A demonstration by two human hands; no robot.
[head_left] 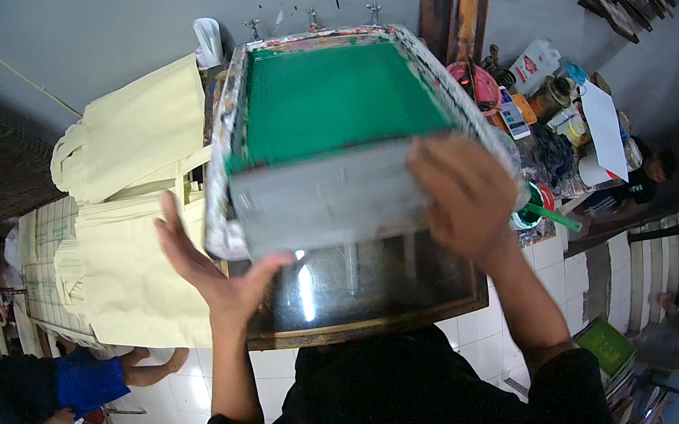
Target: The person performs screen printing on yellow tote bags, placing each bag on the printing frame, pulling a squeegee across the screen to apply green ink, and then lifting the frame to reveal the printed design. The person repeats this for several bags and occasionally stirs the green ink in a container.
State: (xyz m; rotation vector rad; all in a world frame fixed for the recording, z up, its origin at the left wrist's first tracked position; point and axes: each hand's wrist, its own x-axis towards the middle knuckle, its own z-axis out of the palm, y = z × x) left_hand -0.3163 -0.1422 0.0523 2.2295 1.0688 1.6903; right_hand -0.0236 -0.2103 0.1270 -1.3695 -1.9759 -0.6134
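A screen printing frame with ink-smeared edges lies in front of me, its mesh covered in green. Across the near part of the frame stretches a wide grey squeegee, blurred by motion. My right hand is closed around the squeegee's right end. Fingers spread, my left hand is by the frame's near left corner, its thumb just below the squeegee's near edge; whether it touches is unclear. A dark glossy tabletop shows below the frame.
Cream fabric bags are stacked at left. On the right are a tub of green ink with a green-handled tool, a phone, a white jug and several cans. One person is at far left; others are at right.
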